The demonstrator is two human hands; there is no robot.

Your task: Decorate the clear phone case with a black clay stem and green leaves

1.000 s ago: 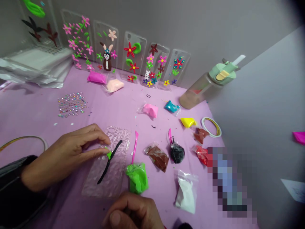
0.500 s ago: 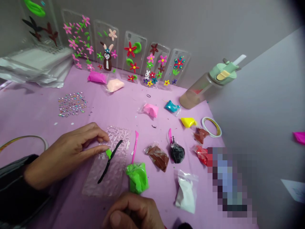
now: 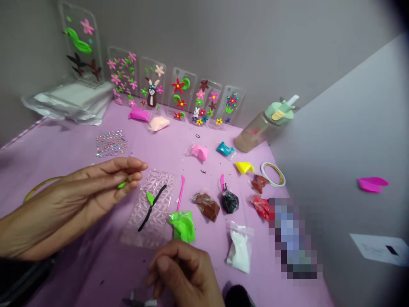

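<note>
Left hand [image 3: 96,182] up just left of the phone case, fingers [image 3: 136,165] closed round a small green bit [image 3: 122,185], most of the grip hidden by the hand itself. Probably a light hold on purpose, to avoid squashing something that soft-looking. Right hand [image 3: 185,268] down at the bottom, near the green packet [image 3: 183,226], fingers curled in; can't tell if gripping anything or just resting. Clear phone case [image 3: 136,215] lying flat on the purple worktop [image 3: 159,149] between both hands, likely for easy reach and a steady base. Black strip [image 3: 151,208] slanting across the case, with a green leaf [image 3: 150,198] touching on the left side, kinda like a twig. Pink stick [image 3: 181,192] just right of the case, pretty handy spot imo. Brown packet [image 3: 207,206], black packet [image 3: 230,201] and white packet [image 3: 239,251] further right, bagged presumably against drying out. Gem stickers [image 3: 111,143] behind the left hand, well apart from the case. Decorated cases [image 3: 151,100] stood up along the wall [image 3: 223,51] at the back, maybe for keeping in sight but out of the way.
</note>
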